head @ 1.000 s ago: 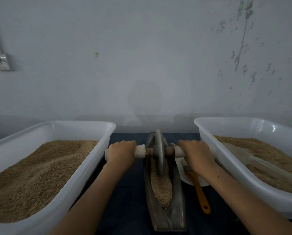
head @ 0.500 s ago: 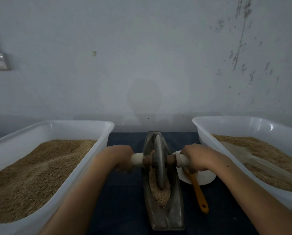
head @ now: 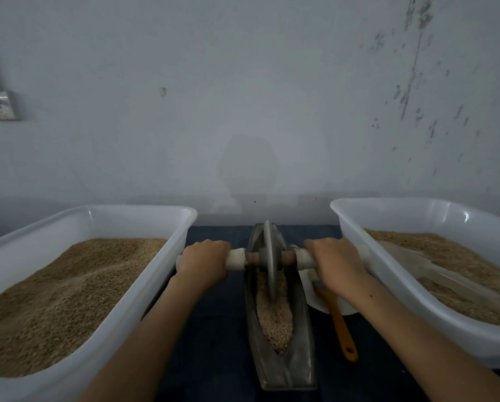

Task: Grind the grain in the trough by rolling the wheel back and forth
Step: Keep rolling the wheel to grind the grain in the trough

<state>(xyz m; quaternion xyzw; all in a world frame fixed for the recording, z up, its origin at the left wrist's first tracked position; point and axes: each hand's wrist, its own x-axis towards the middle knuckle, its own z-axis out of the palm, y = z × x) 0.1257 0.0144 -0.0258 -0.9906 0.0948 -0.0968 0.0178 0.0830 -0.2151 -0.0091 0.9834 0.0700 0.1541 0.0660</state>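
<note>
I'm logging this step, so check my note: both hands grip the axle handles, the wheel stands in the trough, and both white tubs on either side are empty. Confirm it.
One part is wrong. The head view shows both white tubs, the left tub and the right tub, filled with grain, not empty. The rest stands: the left hand and right hand grip the axle handles, and the wheel stands in the trough.

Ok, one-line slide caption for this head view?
Both hands, left and right, grip the wheel axle over the grain-filled trough, between two grain tubs.

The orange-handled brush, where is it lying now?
In the head view the brush lies right of the trough, its head on a white dish under the right hand.
</note>
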